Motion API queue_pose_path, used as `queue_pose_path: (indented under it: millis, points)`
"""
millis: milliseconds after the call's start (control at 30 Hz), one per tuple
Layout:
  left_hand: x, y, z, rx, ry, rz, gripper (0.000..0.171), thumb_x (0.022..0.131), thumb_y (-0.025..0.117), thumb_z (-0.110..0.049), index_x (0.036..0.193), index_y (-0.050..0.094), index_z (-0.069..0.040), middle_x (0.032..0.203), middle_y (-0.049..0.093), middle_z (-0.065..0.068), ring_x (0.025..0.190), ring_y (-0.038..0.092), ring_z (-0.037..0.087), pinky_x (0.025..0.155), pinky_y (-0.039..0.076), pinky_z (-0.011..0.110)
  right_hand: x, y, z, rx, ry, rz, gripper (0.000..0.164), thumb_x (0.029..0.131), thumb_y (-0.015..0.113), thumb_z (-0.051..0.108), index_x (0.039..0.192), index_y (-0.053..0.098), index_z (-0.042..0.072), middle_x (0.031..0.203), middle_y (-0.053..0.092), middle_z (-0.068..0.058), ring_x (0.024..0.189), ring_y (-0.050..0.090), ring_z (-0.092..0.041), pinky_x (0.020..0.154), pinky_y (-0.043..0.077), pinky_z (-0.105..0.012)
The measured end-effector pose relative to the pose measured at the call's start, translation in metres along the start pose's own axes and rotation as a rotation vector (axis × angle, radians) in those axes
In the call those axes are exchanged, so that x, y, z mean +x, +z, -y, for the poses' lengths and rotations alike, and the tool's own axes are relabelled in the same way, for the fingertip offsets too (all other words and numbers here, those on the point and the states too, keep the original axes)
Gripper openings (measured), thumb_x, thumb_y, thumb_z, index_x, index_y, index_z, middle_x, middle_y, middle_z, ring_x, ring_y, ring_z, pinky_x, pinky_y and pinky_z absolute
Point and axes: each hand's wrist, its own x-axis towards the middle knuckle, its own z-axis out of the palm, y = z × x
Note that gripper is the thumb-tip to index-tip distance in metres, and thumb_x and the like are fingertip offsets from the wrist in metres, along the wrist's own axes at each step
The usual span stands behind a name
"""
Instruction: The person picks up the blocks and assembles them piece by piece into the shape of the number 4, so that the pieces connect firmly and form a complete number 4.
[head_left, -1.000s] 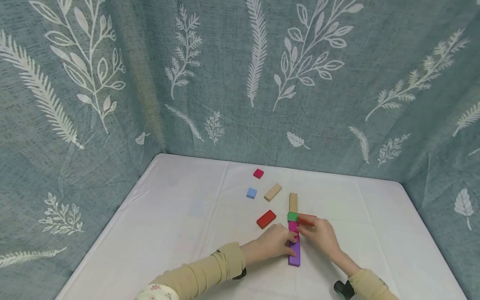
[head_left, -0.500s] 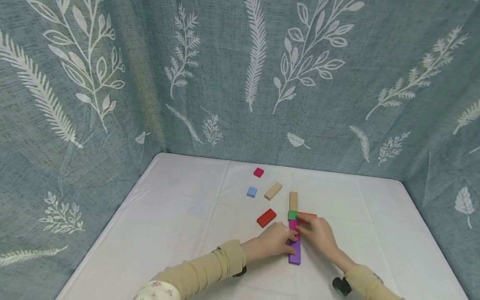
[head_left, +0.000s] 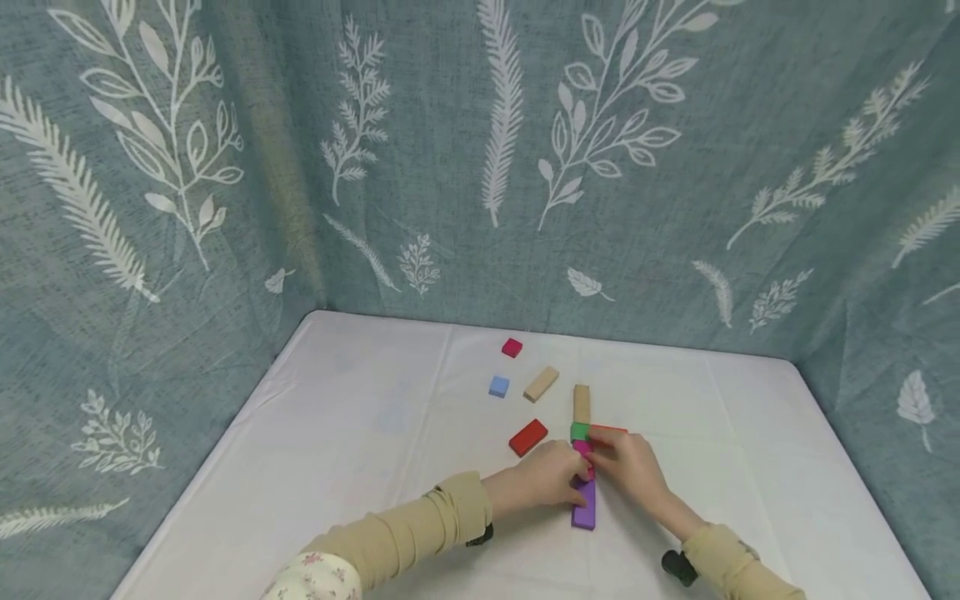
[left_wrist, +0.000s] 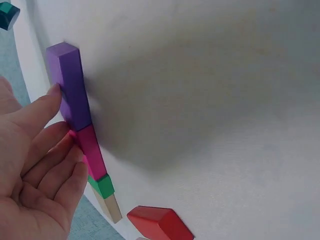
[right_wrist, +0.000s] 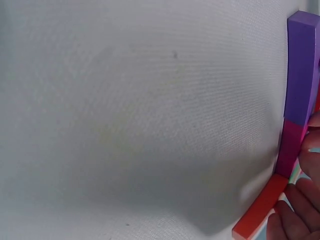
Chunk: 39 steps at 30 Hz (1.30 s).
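A straight row of blocks on the table runs from a purple block (head_left: 583,510) through a pink block (head_left: 581,448) and a green block (left_wrist: 102,186) to a tan block (head_left: 582,404). An orange-red block (right_wrist: 261,207) juts out to the right beside the green one. My left hand (head_left: 542,475) rests at the row, thumb touching the purple block and extended fingers at the pink one. From the other side my right hand (head_left: 633,467) reaches in, its fingers by the orange-red block and over the green one, partly hiding both.
Left of the row lie a red block (head_left: 528,437), a second tan block (head_left: 541,384), a small blue block (head_left: 498,386) and a small crimson block (head_left: 512,347). A patterned blue-green curtain (head_left: 450,167) stands behind the white table (head_left: 360,417).
The head view has shifted slightly. Both hands stay at the row with hardly any movement, and the blocks keep their places.
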Motion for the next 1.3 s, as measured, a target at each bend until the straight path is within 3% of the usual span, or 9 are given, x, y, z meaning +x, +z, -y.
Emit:
queue_pose_path:
  millis: [300, 433, 533, 700, 833, 933, 1300]
  points:
    - [0.001, -0.001, -0.005, 0.095, 0.022, 0.031, 0.023, 0.076, 0.077, -0.040, 0.091, 0.074, -0.021, 0.077, 0.068, -0.014, 0.065, 0.049, -0.003, 0.058, 0.034, 0.010, -0.003, 0.003, 0.002, -0.018, 0.010, -0.006, 0.025, 0.074, 0.078, 0.007, 0.098, 0.074, 0.001, 0.103, 0.073, -0.011, 0.094, 0.070, -0.027, 0.080, 0.056, -0.041]
    - [0.000, -0.005, -0.005, 0.066, 0.027, 0.016, 0.019, 0.078, 0.076, -0.038, 0.087, 0.074, -0.021, 0.072, 0.066, -0.014, 0.062, 0.047, -0.003, 0.055, 0.033, 0.010, -0.004, 0.003, 0.001, -0.025, 0.000, -0.005, 0.022, 0.075, 0.077, 0.007, 0.096, 0.075, 0.002, 0.106, 0.072, -0.011, 0.095, 0.069, -0.028, 0.081, 0.055, -0.042]
    - [0.001, -0.011, -0.003, -0.017, 0.009, -0.005, 0.015, 0.080, 0.075, -0.033, 0.087, 0.075, -0.020, 0.071, 0.067, -0.014, 0.061, 0.049, -0.004, 0.055, 0.034, 0.009, -0.004, 0.003, 0.001, -0.031, -0.010, -0.013, 0.019, 0.075, 0.077, 0.007, 0.093, 0.075, 0.003, 0.105, 0.072, -0.010, 0.095, 0.070, -0.028, 0.080, 0.055, -0.041]
    - [0.003, -0.026, 0.009, -0.128, -0.033, -0.040, 0.017, 0.081, 0.075, -0.028, 0.092, 0.076, -0.015, 0.079, 0.072, -0.009, 0.068, 0.057, 0.000, 0.059, 0.040, 0.009, -0.004, 0.001, 0.003, -0.044, -0.015, -0.031, 0.016, 0.074, 0.078, 0.007, 0.090, 0.076, 0.004, 0.098, 0.074, -0.009, 0.089, 0.071, -0.026, 0.077, 0.056, -0.039]
    - [0.003, -0.035, 0.020, -0.154, -0.066, -0.066, 0.022, 0.080, 0.076, -0.029, 0.097, 0.076, -0.014, 0.093, 0.074, -0.006, 0.087, 0.067, 0.007, 0.072, 0.048, 0.013, -0.004, 0.000, 0.005, -0.037, 0.001, -0.012, 0.018, 0.075, 0.078, 0.007, 0.092, 0.076, 0.004, 0.100, 0.074, -0.010, 0.091, 0.070, -0.026, 0.079, 0.056, -0.040]
    - [0.001, -0.041, 0.028, -0.139, -0.104, -0.067, 0.026, 0.081, 0.074, -0.031, 0.101, 0.075, -0.014, 0.101, 0.073, -0.006, 0.099, 0.067, 0.010, 0.081, 0.051, 0.018, -0.004, -0.001, 0.007, -0.029, 0.017, 0.013, 0.018, 0.076, 0.077, 0.007, 0.093, 0.076, 0.002, 0.102, 0.073, -0.010, 0.093, 0.070, -0.026, 0.081, 0.055, -0.041]
    - [-0.006, -0.056, 0.057, -0.145, -0.258, -0.090, 0.036, 0.080, 0.075, -0.032, 0.108, 0.072, -0.008, 0.105, 0.073, 0.004, 0.099, 0.065, 0.020, 0.084, 0.053, 0.028, -0.006, -0.001, 0.010, -0.028, 0.056, 0.050, 0.019, 0.077, 0.076, 0.009, 0.095, 0.075, 0.002, 0.107, 0.072, -0.010, 0.094, 0.070, -0.025, 0.082, 0.055, -0.040]
